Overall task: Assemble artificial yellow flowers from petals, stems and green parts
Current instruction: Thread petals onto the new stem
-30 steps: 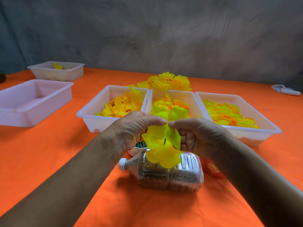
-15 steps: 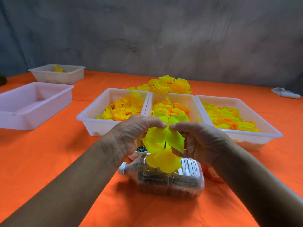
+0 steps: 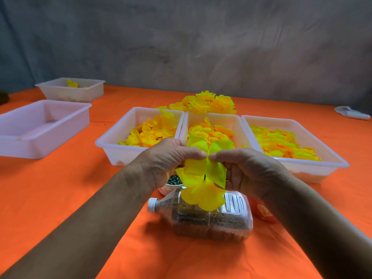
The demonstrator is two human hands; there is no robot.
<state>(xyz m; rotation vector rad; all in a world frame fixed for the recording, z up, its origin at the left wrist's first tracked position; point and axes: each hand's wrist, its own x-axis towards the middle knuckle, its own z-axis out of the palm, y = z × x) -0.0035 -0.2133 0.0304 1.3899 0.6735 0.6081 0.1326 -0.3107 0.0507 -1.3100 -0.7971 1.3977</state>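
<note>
A half-built yellow flower [image 3: 203, 178] of several large petals hangs between my hands, with a thin green stem [image 3: 205, 176] showing at its middle. My left hand [image 3: 167, 160] pinches the petals from the left and my right hand [image 3: 249, 170] pinches them from the right, fingertips nearly meeting at the flower's centre. Three white trays [image 3: 112, 144] of loose yellow and orange petals stand just behind. A heap of finished yellow flowers [image 3: 207, 102] lies beyond the trays. A small white cup of green parts [image 3: 174, 181] peeks out under my left hand.
A clear plastic jug [image 3: 209, 218] with brownish filling lies on its side below the flower, white cap to the left. A red object [image 3: 261, 212] sits by my right wrist. Two more white trays [image 3: 40, 125] stand at the left; a white thing [image 3: 352, 113] lies far right.
My hands and the flower stay in nearly the same place; the top petals have spread slightly upward as my fingertips keep pressing at the centre.
</note>
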